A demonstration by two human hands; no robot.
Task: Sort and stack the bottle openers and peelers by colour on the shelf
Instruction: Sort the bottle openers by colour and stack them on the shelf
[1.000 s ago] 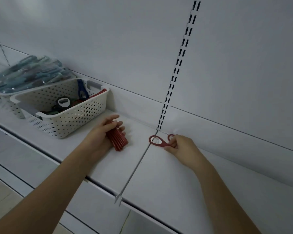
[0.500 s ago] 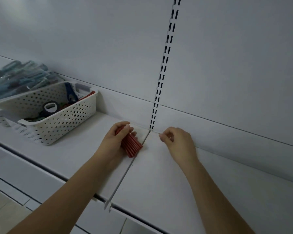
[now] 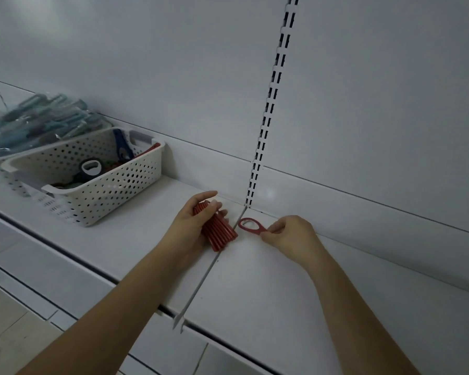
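— What's the left hand (image 3: pixel 192 223) got?

— A red stack (image 3: pixel 217 229), fingers curled round it, its lower end against the shelf (image 3: pixel 268 280) just left of the seam.

— And the right hand (image 3: pixel 287 234)?

— It pinches 1 red opener (image 3: pixel 251 226) by its end, ring pointing at the stack, low over the shelf just right of the seam. I can't tell if it touches.

— The rest?

— In the basket (image 3: pixel 114 190) to the left: a black opener (image 3: pixel 91 169), a blue one (image 3: pixel 121 147), some red. Behind it, a second basket of bagged blue tools (image 3: pixel 38 123).
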